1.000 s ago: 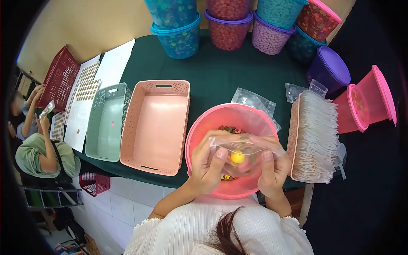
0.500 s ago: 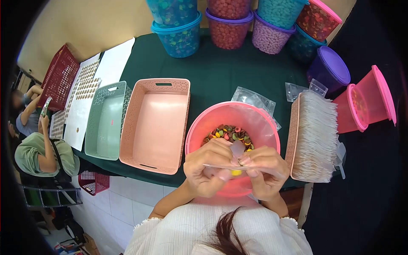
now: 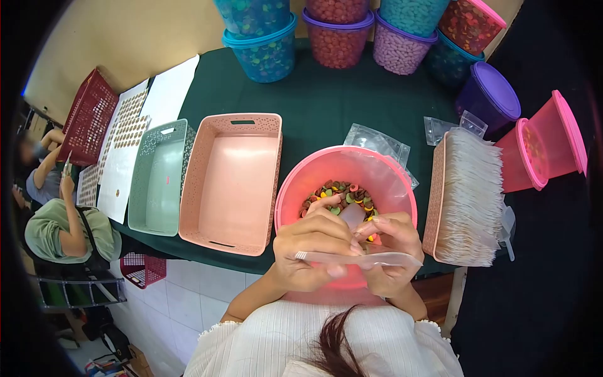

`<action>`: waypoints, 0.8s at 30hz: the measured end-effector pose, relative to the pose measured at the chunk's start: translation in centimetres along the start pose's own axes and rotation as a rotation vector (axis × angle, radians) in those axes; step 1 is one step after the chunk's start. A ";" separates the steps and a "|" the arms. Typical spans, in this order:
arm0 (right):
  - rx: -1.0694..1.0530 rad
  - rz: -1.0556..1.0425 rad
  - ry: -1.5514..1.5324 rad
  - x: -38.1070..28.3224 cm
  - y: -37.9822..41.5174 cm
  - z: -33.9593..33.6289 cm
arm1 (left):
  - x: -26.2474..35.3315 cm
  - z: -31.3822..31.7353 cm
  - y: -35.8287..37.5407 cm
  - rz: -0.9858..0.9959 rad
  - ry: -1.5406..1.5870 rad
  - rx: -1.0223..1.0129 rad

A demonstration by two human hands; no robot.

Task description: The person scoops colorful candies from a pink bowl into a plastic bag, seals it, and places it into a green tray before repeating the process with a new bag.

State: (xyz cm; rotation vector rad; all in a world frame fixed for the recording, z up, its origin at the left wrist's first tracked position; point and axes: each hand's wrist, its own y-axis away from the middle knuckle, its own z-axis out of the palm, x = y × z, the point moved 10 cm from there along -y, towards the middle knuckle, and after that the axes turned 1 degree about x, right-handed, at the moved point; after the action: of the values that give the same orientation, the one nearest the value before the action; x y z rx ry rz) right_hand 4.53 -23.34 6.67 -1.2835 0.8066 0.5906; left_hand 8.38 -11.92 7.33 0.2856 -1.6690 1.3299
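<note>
Both my hands are over a pink bucket [image 3: 290,182] of colourful small sweets [image 3: 342,196]. My left hand [image 3: 314,248] pinches one side of a small clear plastic bag [image 3: 389,258], its index finger raised. My right hand [image 3: 392,245] has its fingers closed on the bag's other side. Seen nearly edge-on, the bag stretches across both hands. Just beyond the fingertips, a translucent pale piece [image 3: 353,215] shows over the sweets. My hands cover the near part of the bucket's opening.
Left stand a peach basket [image 3: 232,182] and a green basket [image 3: 157,182]. At right, a basket [image 3: 433,207] holds packed clear bags [image 3: 468,201], near a white scoop [image 3: 507,229]. Loose bags [image 3: 377,141] lie behind the bucket. Lidded tubs [image 3: 336,41] line the back. Other people [image 3: 72,232] work far left.
The bag's mouth edge now extends farther right across my right hand, and the yellow sweet seen beneath it is hidden. My left index finger has lifted.
</note>
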 end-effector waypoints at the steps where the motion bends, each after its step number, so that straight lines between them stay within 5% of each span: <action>1: 0.008 -0.015 0.014 -0.3 0.0 0.0 | 0.2 0.1 0.0 -0.001 -0.003 0.002; 10: 0.010 -0.107 0.099 -0.7 -0.5 -0.2 | 1.5 -0.1 -0.1 0.081 -0.430 0.021; 13: 0.028 -0.094 0.097 -0.5 -0.9 -0.8 | 1.1 -0.7 -0.1 0.039 -0.396 0.055; 17: 0.109 0.060 -0.047 1.2 -1.4 -2.6 | 0.0 0.2 -0.7 -0.063 -0.373 -0.140; 20: -0.151 0.003 0.136 0.5 -2.2 -0.9 | -1.0 -1.4 -0.1 -0.118 -0.281 -0.064; 24: -0.121 0.004 0.204 1.0 -1.5 -1.4 | -1.8 -2.0 0.2 -0.254 -0.220 -0.074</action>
State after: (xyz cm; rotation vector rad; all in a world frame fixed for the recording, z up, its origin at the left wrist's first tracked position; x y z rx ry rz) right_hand 6.05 -25.10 6.66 -1.4704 0.9533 0.5229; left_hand 10.24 -10.78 5.70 0.5973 -1.7913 1.0744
